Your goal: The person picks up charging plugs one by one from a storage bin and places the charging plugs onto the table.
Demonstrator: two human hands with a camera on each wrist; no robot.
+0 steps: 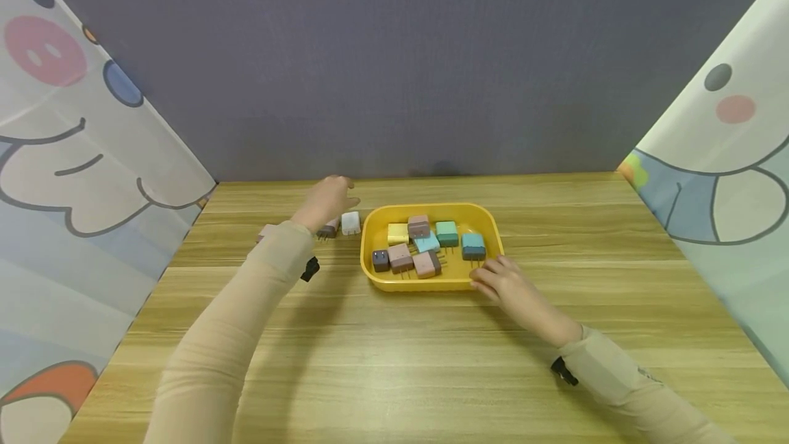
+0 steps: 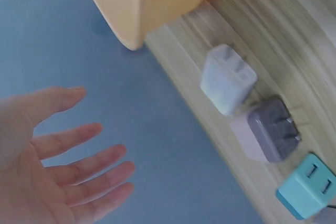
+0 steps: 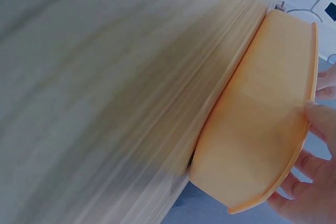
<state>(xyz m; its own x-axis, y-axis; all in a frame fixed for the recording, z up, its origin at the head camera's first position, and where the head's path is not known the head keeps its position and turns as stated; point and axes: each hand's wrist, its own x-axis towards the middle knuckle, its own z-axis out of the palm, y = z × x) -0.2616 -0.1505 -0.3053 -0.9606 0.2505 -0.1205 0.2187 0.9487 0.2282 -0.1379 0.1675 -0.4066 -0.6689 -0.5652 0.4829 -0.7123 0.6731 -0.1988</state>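
My left hand (image 1: 327, 201) hovers beyond the loose chargers, its fingers spread and nothing in them. Nearest it on the table are a white charger (image 1: 351, 223) and a pink-and-dark charger (image 1: 329, 228). Beside these, the left wrist view shows a teal charger (image 2: 310, 186) with two USB slots. With its thumb outside and fingers over the rim, my right hand (image 1: 511, 290) holds the near right corner of a yellow tray (image 1: 425, 286). Several chargers lie in the tray, among them a yellow one (image 1: 397, 233), a green one (image 1: 446, 233), a blue one (image 1: 473, 245) and a small dark one (image 1: 381, 260).
The wooden table (image 1: 394, 362) ends at a grey-blue panel (image 1: 394, 74) behind the tray. Cartoon-printed curtains (image 1: 68, 177) flank both sides. Another pale pink charger (image 1: 266, 231) is partly hidden by my left sleeve.
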